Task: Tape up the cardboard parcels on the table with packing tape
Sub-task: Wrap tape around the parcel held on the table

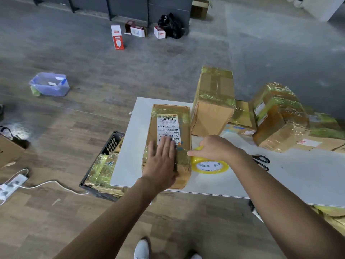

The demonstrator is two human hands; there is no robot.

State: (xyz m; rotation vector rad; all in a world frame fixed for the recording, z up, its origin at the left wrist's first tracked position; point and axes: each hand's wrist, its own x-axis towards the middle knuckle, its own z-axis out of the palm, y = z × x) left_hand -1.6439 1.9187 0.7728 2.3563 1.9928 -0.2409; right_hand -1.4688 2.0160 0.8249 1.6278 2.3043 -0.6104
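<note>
Here, left hand (161, 161) flat on parcel (184, 131), right hand (214, 147) curled round tape roll (210, 166) alongside.

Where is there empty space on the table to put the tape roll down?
The biggest bare patch of table is at the near right, below the scissors. A thin strip also runs left of the labelled parcel. The back is crowded with taped parcels.

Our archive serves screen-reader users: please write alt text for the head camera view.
A person's left hand presses flat on a labelled cardboard parcel on a white table while the right hand grips a yellow tape roll beside it. More taped parcels and scissors lie to the right.
</note>
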